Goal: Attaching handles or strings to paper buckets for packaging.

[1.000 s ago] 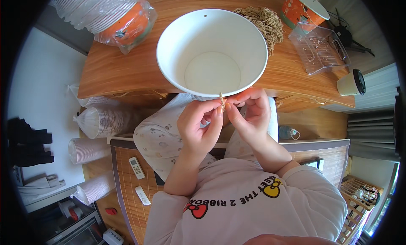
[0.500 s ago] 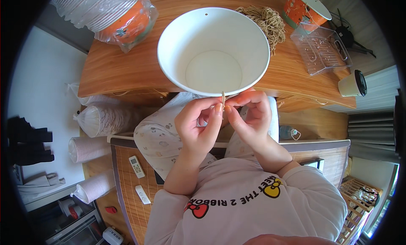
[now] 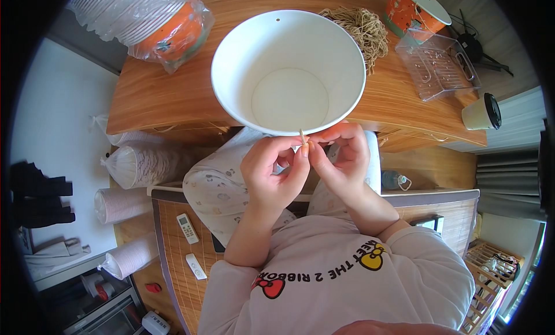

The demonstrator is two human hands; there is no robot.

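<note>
A large white paper bucket faces me with its mouth up at the table's near edge, a small hole visible in its far wall. A short tan paper cord crosses the bucket's near rim. Thumb and fingers of my left hand pinch it from the left. From the right, my right hand pinches the same cord, its fingertips touching the left ones and its other fingers against the bucket's outer wall. Most of the cord is hidden by my fingers. A tangled bundle of such cords lies right of the bucket.
Stacked orange buckets in plastic stand at the far left. On the right of the wooden table are an orange bucket, a clear plastic tray and a lidded cup. Wrapped stacks of white tubs lie below left.
The bucket has shifted slightly left. My fingertips have drawn closer together over the cord, and less of it shows; its free end leans a little more left.
</note>
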